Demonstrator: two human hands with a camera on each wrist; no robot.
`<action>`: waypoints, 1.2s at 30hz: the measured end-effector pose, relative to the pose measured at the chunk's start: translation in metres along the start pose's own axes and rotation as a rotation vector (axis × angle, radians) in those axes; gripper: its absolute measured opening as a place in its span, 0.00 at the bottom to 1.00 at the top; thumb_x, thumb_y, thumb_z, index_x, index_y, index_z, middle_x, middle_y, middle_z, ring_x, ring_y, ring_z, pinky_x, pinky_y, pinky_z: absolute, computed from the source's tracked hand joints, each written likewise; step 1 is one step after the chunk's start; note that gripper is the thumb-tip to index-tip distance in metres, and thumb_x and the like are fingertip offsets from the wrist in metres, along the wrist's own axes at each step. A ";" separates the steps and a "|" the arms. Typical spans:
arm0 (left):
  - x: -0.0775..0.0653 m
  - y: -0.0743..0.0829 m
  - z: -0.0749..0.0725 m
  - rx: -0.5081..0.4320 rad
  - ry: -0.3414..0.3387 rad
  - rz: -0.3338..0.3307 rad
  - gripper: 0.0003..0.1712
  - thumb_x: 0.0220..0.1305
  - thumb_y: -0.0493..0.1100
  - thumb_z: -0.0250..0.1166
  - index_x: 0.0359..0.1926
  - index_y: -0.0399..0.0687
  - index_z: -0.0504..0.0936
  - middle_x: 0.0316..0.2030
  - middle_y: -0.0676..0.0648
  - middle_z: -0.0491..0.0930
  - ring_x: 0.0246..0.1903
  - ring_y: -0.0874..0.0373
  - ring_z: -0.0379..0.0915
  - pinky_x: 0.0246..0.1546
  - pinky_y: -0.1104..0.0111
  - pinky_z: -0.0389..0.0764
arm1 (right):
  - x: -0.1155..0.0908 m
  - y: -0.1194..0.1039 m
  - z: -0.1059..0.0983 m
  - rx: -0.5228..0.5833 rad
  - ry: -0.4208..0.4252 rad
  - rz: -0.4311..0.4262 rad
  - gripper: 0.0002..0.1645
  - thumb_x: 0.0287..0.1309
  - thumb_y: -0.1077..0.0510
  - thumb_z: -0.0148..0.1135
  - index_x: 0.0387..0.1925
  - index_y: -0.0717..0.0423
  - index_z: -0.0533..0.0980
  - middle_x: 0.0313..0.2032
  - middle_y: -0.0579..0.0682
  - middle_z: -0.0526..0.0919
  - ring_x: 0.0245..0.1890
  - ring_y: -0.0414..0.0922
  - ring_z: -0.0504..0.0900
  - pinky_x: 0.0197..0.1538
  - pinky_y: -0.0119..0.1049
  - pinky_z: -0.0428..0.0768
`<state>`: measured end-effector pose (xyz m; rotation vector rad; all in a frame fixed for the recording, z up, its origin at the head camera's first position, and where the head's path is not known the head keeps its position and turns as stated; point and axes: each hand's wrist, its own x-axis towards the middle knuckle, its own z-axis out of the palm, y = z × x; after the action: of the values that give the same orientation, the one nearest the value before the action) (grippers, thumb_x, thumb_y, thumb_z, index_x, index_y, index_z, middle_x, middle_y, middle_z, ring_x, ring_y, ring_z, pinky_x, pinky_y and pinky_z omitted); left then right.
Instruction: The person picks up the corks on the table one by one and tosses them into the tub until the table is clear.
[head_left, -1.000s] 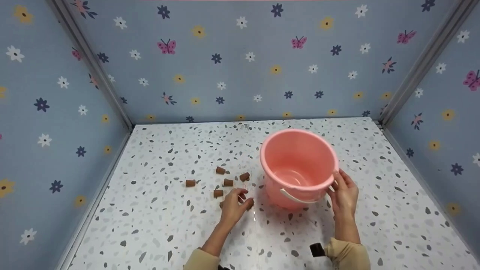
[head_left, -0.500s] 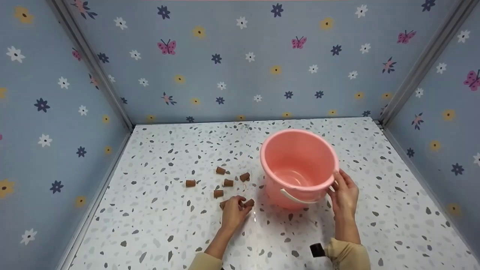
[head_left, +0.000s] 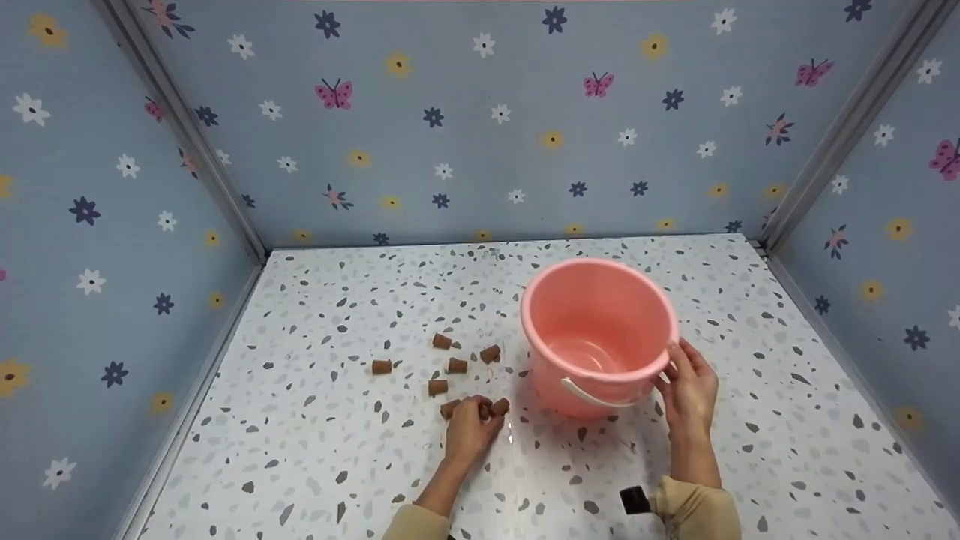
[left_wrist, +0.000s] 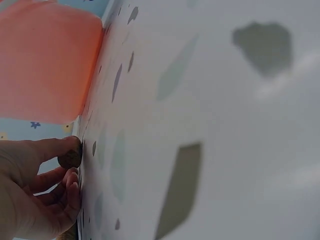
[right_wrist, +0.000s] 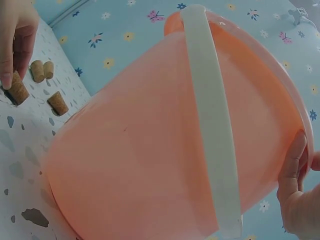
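My left hand (head_left: 468, 435) is low over the speckled surface, its thumb and fingers pinching a small brown cork (head_left: 501, 406). The left wrist view shows that cork (left_wrist: 70, 153) between the fingertips, close to the surface. Another cork (head_left: 448, 409) lies beside the knuckles, partly covered by the hand. A pink bucket (head_left: 592, 304) stands upright to the right, and its white handle (head_left: 596, 395) hangs down at the front. At the bucket's right edge my right hand (head_left: 690, 394) grips the rim, thumb on one side and fingers on the other.
Several more corks lie loose left of the bucket, among them a cork (head_left: 382, 367) farthest left and a cork (head_left: 490, 353) nearest the bucket. Blue flowered panels (head_left: 450, 135) wall in the speckled tabletop (head_left: 315, 450) at the back and both sides.
My left hand has come down and slightly nearer to me, and its thumb and fingers have closed on the cork. The right hand and bucket have stayed put.
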<state>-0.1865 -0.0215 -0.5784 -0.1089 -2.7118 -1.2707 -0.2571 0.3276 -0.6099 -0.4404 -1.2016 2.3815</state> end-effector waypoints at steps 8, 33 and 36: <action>-0.001 0.001 0.001 0.011 -0.003 -0.016 0.07 0.45 0.36 0.66 0.27 0.39 0.77 0.20 0.50 0.69 0.22 0.60 0.64 0.23 0.67 0.67 | 0.000 -0.001 0.001 -0.014 0.011 -0.001 0.32 0.41 0.54 0.70 0.50 0.59 0.72 0.48 0.62 0.74 0.39 0.53 0.78 0.34 0.43 0.78; 0.001 0.013 -0.005 -0.092 0.014 -0.022 0.08 0.47 0.37 0.67 0.30 0.39 0.78 0.21 0.50 0.72 0.21 0.61 0.66 0.23 0.70 0.69 | -0.001 -0.001 0.000 -0.050 0.002 -0.026 0.32 0.43 0.52 0.69 0.51 0.59 0.71 0.49 0.62 0.73 0.42 0.55 0.77 0.35 0.44 0.78; 0.003 0.018 -0.009 -0.103 0.031 -0.027 0.08 0.47 0.37 0.67 0.30 0.40 0.78 0.21 0.50 0.73 0.21 0.62 0.66 0.23 0.71 0.68 | -0.001 -0.001 0.000 -0.050 0.005 -0.022 0.32 0.42 0.52 0.69 0.51 0.59 0.71 0.49 0.62 0.73 0.41 0.55 0.77 0.35 0.44 0.78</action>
<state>-0.1864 -0.0171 -0.5590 -0.0637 -2.6297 -1.4080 -0.2564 0.3271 -0.6090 -0.4473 -1.2599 2.3348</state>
